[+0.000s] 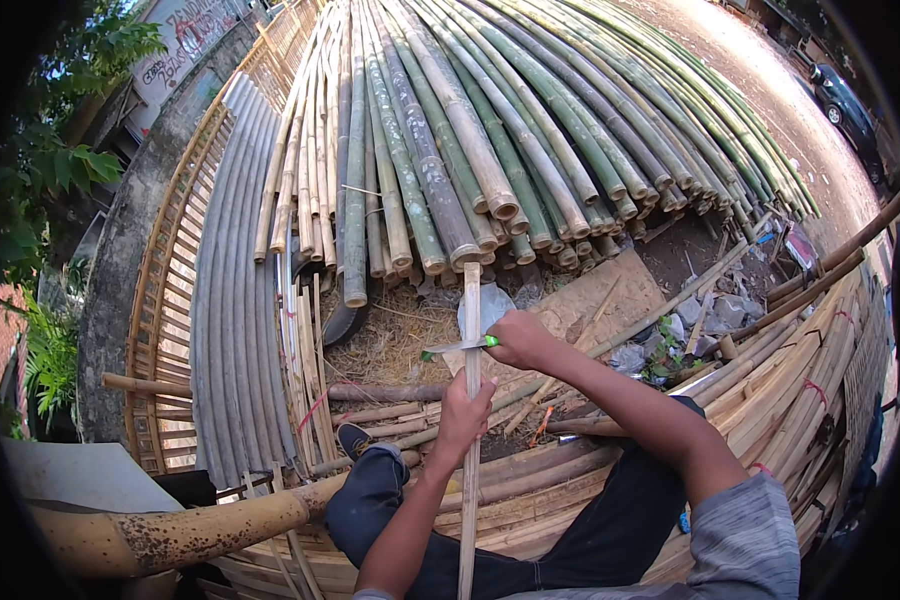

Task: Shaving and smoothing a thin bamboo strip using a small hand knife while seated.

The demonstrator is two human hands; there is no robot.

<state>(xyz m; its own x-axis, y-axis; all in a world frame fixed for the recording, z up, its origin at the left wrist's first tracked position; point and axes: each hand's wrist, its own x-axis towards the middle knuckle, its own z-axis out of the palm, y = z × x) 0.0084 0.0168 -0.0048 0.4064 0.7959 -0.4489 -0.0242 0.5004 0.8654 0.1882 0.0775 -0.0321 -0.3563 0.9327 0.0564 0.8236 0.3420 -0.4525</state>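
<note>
A long pale bamboo strip (468, 520) runs away from my lap, its far end up near the cut ends of the bamboo pile. My left hand (464, 415) is closed round the strip below its upper part. Just beyond it, my right hand (520, 340) grips a knife (454, 347) with a bright green handle. The blade lies across the strip, pointing left, and appears to touch it. Part of the handle is hidden in my right fist.
A big pile of green bamboo poles (420, 150) spreads ahead. Corrugated sheets (235, 300) and a bamboo lattice (170, 330) stand at left. A thick bamboo pole (200, 530) crosses at lower left. Split bamboo bundles (780, 400) lie at right, with plastic litter (735, 310) beyond.
</note>
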